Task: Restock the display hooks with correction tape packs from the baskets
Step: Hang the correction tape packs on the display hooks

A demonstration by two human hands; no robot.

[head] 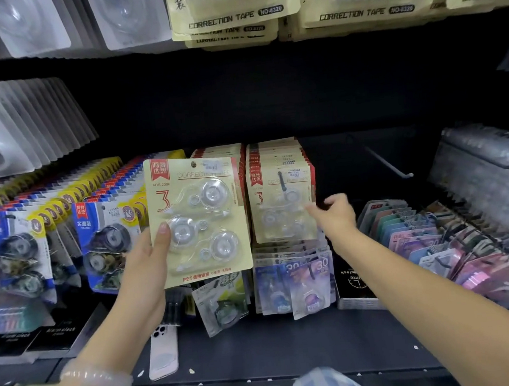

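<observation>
A: What surrounds the work, biggest first?

B: A dark display wall (269, 98). Kraft correction tape bags (235, 5) hang along the top, blue-and-yellow packs (104, 232) in rows on the left, pastel packs (422, 239) on the right. A bare hook (390, 164) juts out right of centre. A white phone (164, 351) lies on the shelf (292, 344) below.

A: And the task's pack?

B: A cream three-dispenser correction tape pack (198, 217), red "3", clear blister, held upright before the hooks by the left hand (148, 262), thumb pinching its left edge.

A: The other hand?

B: The right hand (336, 216) reaches, fingers loosely curled, to the edge of the matching hung packs (282, 202); whether it grips them I cannot tell.
</observation>
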